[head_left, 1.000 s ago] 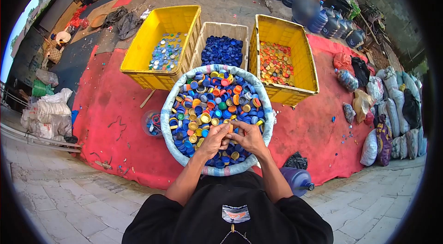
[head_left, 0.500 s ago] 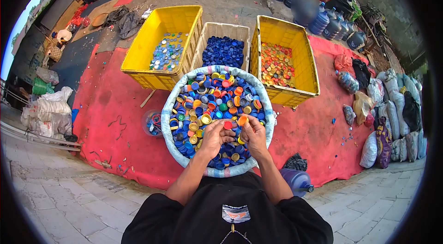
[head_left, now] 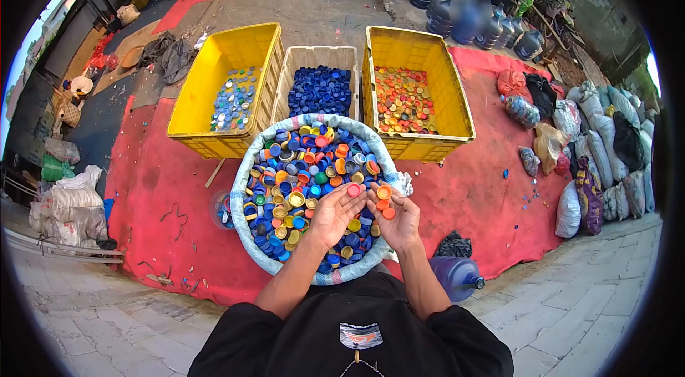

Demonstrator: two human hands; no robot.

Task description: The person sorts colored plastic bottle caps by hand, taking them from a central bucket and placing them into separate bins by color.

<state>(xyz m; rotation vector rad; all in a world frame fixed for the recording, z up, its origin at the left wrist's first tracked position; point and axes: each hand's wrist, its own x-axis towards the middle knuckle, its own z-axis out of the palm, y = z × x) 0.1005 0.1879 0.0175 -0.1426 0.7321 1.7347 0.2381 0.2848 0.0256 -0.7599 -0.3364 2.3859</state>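
My left hand holds a red bottle cap at its fingertips, over the right part of a round tub. Close beside it, my right hand is turned palm up, with a few orange bottle caps lying on its fingers. Both hands are above the tub's pale blue cloth-like rim, their fingertips almost touching. Mixed bottle caps in blue, gold, orange, red and green fill the tub.
Behind the tub stand a yellow crate with pale blue, white and green caps, a whitish crate of dark blue caps, and a yellow crate of red and orange caps. A water jug lies at the right; stuffed sacks lie farther right.
My right hand has rolled from a pinch on an orange cap to palm up, showing several orange caps. The view has shifted, so the tub and crates sit farther left and slightly lower.
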